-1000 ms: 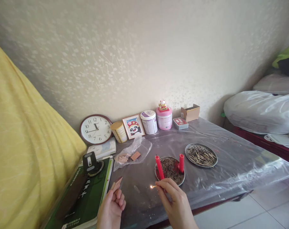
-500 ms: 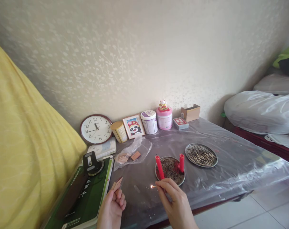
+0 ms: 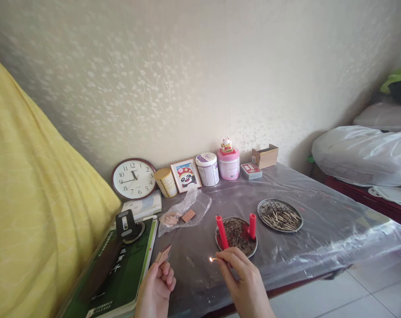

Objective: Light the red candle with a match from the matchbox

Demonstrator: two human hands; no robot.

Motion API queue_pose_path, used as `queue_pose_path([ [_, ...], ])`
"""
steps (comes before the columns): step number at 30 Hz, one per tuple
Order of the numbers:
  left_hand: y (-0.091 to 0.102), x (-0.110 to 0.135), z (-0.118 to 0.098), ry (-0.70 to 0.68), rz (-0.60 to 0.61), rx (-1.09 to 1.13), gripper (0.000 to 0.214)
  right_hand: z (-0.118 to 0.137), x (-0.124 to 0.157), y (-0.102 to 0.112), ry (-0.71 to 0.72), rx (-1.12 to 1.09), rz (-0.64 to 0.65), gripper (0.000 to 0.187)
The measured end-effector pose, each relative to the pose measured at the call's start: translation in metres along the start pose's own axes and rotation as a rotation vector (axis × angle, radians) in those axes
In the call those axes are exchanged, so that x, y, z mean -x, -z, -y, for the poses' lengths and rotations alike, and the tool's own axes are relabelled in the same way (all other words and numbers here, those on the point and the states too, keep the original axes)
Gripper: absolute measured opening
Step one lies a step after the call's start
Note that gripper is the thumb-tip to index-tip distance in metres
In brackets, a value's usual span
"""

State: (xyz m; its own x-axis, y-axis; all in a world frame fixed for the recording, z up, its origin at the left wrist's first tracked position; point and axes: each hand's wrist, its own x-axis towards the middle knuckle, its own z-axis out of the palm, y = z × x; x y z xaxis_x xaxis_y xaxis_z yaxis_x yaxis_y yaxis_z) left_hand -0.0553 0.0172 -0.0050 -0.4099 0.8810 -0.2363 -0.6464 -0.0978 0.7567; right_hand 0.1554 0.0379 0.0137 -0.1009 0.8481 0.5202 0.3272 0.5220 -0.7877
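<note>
My left hand [image 3: 158, 282] is closed on a small matchbox [image 3: 163, 255], held between thumb and fingers above the table's near edge. Between the thumb and fingertips of my right hand [image 3: 240, 276] is a burning match [image 3: 213, 259], its flame pointing left. Just beyond that hand, a round metal plate [image 3: 217, 240] holds a red candle [image 3: 222, 232] on the left and a shorter red candle [image 3: 252, 226] on the right. Neither candle shows a flame. Dark burnt residue and red wax cover the plate.
A second metal plate [image 3: 299, 226] bears many used matches. A plastic bag [image 3: 187, 203] with matchboxes lies left of the candles. Green book [image 3: 127, 278], clock [image 3: 133, 179], picture frame [image 3: 186, 175], cans [image 3: 207, 170] and cardboard box [image 3: 266, 156] stand or lie around the plastic-covered table [image 3: 303, 260].
Both hands stay almost in place, the matchbox and burning match still held. The match flame looks slightly larger and brighter. The view has shifted very slightly.
</note>
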Motion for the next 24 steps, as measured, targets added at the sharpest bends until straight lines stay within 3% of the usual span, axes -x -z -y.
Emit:
queue_pose_path([
  [24, -0.0045, 0.0045, -0.0012, -0.01, 0.011, -0.004, 0.037, 0.0032, -0.001, 0.0021, -0.022, 0.007, 0.01, 0.015],
])
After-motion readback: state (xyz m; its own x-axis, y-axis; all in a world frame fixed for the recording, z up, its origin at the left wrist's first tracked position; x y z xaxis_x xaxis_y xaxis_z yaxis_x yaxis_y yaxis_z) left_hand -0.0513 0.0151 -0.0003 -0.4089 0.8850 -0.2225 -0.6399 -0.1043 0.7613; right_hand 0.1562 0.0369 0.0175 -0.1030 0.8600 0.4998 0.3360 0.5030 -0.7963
